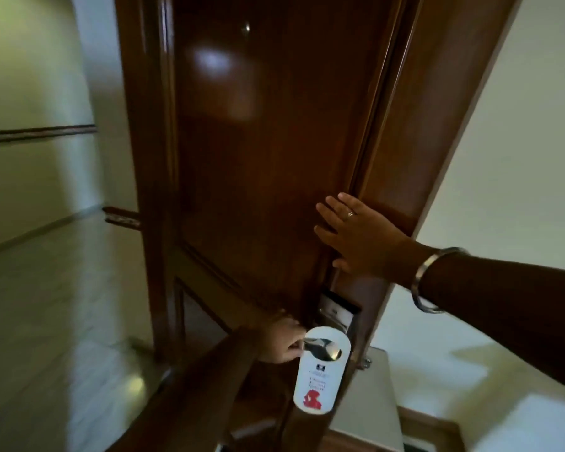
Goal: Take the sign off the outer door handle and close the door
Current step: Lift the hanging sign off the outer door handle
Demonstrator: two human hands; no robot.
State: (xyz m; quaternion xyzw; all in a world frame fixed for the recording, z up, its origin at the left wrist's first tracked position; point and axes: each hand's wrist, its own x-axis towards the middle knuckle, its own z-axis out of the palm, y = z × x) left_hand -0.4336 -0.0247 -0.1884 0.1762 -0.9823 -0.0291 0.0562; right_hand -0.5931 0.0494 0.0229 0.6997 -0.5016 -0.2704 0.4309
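Observation:
A white door hanger sign point(313, 383) with red print hangs on the metal lever handle point(323, 348) of a dark brown wooden door point(258, 158). My left hand point(282, 340) grips the end of that handle, just left of the sign. My right hand point(359, 238) lies flat with fingers spread against the door's right side, above the electronic lock plate point(338, 309). A metal bracelet sits on my right wrist.
The door frame point(437, 125) runs up on the right, with a pale wall point(519, 158) beyond it. A corridor with a light floor point(46, 305) and a wall rail point(36, 133) stretches to the left.

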